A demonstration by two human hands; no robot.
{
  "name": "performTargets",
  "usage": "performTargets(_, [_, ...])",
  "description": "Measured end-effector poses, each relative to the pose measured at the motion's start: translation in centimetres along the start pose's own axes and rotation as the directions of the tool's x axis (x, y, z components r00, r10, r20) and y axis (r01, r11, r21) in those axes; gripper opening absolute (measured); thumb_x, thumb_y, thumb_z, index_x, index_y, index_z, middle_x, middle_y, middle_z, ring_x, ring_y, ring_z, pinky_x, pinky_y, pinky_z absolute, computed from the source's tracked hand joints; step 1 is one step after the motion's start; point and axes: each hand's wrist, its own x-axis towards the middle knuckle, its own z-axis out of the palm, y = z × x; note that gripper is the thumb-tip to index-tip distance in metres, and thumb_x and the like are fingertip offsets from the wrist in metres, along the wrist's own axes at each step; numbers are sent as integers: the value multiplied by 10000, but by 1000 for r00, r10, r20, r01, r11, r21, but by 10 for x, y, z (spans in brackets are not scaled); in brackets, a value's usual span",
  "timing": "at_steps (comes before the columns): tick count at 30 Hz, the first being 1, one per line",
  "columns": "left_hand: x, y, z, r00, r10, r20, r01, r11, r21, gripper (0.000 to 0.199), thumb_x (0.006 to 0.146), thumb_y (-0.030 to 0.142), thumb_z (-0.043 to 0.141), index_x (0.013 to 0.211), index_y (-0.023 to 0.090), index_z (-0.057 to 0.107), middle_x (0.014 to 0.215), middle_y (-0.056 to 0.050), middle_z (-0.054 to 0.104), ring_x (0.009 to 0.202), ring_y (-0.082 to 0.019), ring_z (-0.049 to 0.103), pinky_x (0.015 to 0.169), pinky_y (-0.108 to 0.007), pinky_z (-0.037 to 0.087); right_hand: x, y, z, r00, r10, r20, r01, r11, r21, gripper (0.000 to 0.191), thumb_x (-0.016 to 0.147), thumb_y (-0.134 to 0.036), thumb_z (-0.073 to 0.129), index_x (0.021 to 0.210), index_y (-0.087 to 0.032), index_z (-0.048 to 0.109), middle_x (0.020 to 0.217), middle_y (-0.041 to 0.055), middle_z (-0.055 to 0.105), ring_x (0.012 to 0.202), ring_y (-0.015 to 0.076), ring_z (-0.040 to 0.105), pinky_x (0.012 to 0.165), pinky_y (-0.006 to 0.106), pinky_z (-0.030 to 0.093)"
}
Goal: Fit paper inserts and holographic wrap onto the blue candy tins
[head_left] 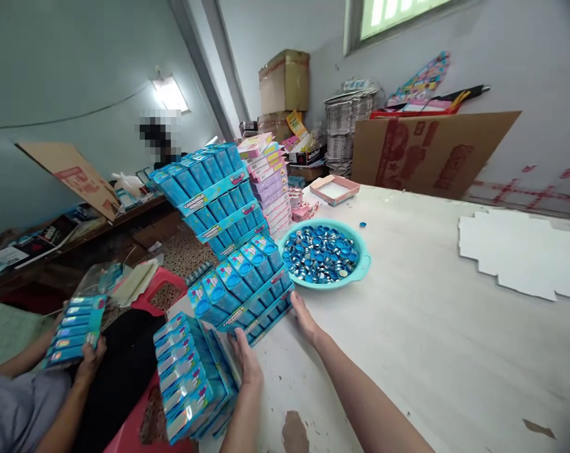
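Note:
A short stack of display trays (251, 308) filled with small blue boxes stands at the table's left edge. My left hand (247, 362) presses on its near end, the fingers partly hidden against the tray. At the right corner of the same stack, my right hand (304, 318) grips the tray's edge with bent fingers. Beside my left hand, another pack of blue boxes (185, 377) rests on its side. Behind, a taller leaning stack of blue trays (214, 195) rises. A turquoise basin (363, 270) of blue and silver caps (320, 251) sits past my right hand.
Pink and purple boxes (270, 189) are piled behind the basin, near an open pink box lid (335, 189). White card sheets (525, 251) lie at the right of the white table (407, 327). At left, another person's hands (91, 358) hold a blue tray (77, 330) above red stools.

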Motion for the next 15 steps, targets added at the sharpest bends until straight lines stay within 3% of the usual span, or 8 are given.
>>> performTargets(3, [-3, -15, -4, 998, 65, 9, -65, 998, -25, 756, 854, 622, 318, 1433, 139, 269, 1462, -149, 352, 1369, -239, 303, 1135, -307, 263, -5, -3, -8, 1000, -21, 3, 21, 999, -25, 781, 779, -727, 391, 1382, -229, 386, 1460, 67, 361, 1324, 252, 316, 1098, 436, 216])
performTargets(7, [-25, -22, -15, 973, 195, 124, -198, 980, 12, 684, 866, 590, 336, 1402, 167, 315, 1463, -112, 357, 1375, -216, 291, 1158, -298, 189, -31, -8, -21, 995, -86, -43, 84, 995, -53, 707, 805, -698, 385, 1291, -198, 499, 1366, 84, 474, 1266, 242, 385, 1091, 394, 235])
performTargets(12, [-66, -38, -38, 950, 158, 269, -177, 983, 46, 615, 874, 550, 339, 1365, 179, 338, 1484, -91, 313, 1399, -212, 226, 1160, -297, 181, -93, 2, -45, 973, -170, -154, 162, 985, -64, 628, 830, -686, 357, 1211, -228, 558, 1270, 60, 542, 1211, 224, 421, 1091, 389, 233])
performTargets(15, [-88, -52, -53, 945, 73, 319, -103, 992, 78, 579, 853, 545, 374, 1303, 181, 406, 1442, -97, 377, 1385, -215, 256, 1160, -286, 168, -140, 11, -59, 961, -135, -240, 128, 991, -42, 615, 833, -691, 344, 1191, -237, 554, 1264, 66, 536, 1206, 226, 422, 1086, 397, 244])
